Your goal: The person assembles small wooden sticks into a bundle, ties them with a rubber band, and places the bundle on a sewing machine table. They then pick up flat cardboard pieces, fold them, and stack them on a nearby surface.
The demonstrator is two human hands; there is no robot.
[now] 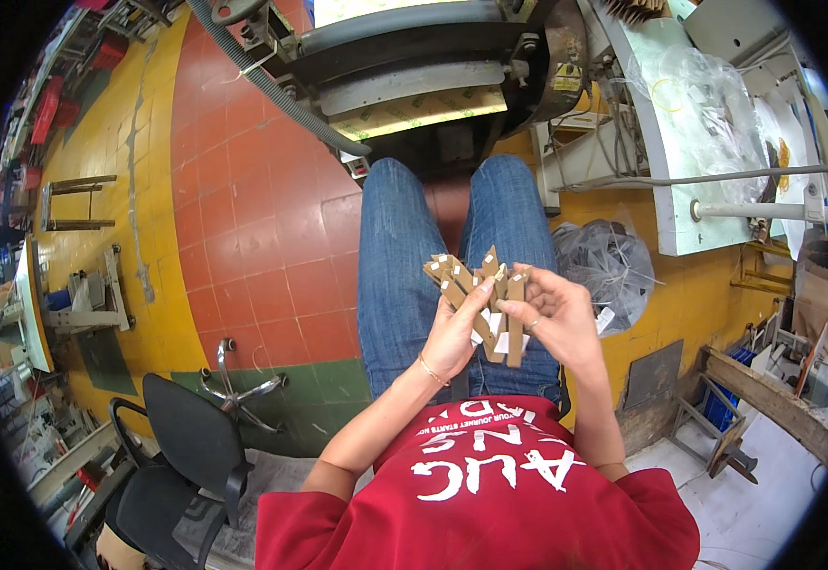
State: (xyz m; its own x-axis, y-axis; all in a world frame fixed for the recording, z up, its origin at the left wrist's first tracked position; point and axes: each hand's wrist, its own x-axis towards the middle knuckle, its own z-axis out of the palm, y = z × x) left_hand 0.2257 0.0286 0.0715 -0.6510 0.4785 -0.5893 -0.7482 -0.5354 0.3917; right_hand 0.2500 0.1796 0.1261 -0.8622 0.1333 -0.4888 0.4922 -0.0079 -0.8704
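Above my lap, a bunch of flat brown strips (459, 296) with pointed ends and small white stickers fans out between my two hands; whether they are card or leather I cannot tell. My left hand (454, 334) is closed around the left part of the bunch, thumb across the front. One strip (515, 332), hanging upright at the right side of the bunch, is pinched by the thumb and fingers of my right hand (558, 313). White paper pieces show among the lower ends of the strips.
A machine with a roller (404, 36) and yellow printed sheet (423, 112) stands ahead of my knees. To the right are a pale table (694, 214) with clear plastic and a bag of dark stuff (609, 266). Behind left stands a black chair (186, 442).
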